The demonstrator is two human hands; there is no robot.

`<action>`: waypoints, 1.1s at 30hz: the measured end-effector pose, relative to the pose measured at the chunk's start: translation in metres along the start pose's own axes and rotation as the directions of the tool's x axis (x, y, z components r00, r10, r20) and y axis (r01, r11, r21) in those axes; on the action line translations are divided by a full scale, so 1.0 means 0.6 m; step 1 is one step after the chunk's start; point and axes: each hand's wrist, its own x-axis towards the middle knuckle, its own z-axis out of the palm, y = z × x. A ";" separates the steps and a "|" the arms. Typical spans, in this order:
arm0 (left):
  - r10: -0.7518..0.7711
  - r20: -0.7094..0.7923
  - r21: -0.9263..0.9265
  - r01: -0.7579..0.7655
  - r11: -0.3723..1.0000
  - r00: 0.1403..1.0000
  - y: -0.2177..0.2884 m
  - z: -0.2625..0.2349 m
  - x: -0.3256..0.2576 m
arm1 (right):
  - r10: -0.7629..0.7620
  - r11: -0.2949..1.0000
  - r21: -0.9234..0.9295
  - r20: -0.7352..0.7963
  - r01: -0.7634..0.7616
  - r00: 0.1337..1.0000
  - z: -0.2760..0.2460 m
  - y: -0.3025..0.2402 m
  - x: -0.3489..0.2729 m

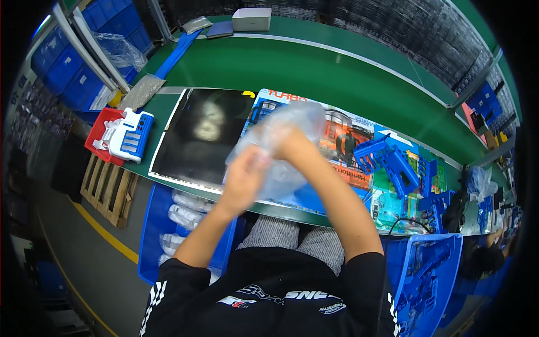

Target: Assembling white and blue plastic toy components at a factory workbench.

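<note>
Watching remotely, I see the bag (282, 178) mostly rightward from left hand (247, 173), right hand (289, 141) nearer its middle, but their grip I cannot tell

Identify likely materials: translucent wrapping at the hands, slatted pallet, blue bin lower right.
Translucent wrapping: probably thin plastic film; see-through, finish blurred by motion.
Slatted pallet: likely bare wood, matte; tan boards.
Blue bin: apparently molded plastic, smooth; uniform color, thick rim.
</note>
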 end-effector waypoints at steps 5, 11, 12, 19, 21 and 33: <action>0.006 0.138 -0.261 0.030 0.965 0.990 0.000 0.098 -0.013 | 0.026 0.997 0.068 0.145 -0.036 0.989 0.030 0.008 0.042; -0.057 -0.303 -0.374 -0.064 0.925 0.951 -0.030 0.022 0.034 | 0.008 0.882 0.465 0.158 -0.082 0.987 -0.060 0.018 -0.036; -0.019 -0.294 -0.459 -0.124 0.880 0.956 -0.043 0.002 0.040 | -0.062 0.910 0.399 -0.129 0.109 0.990 -0.029 0.016 -0.052; 0.042 0.093 -0.092 -0.034 0.995 0.995 -0.047 0.136 -0.011 | -0.002 0.818 0.542 -0.332 0.193 0.943 0.206 0.045 0.013; 0.181 0.103 0.147 -0.195 0.970 0.978 -0.017 0.112 -0.008 | -0.021 0.810 0.537 -0.373 0.235 0.928 0.175 0.043 0.002; 0.334 0.068 0.739 -0.272 0.617 0.940 -0.077 -0.022 0.002 | -0.126 0.778 0.569 -0.275 0.266 0.953 0.096 -0.073 -0.139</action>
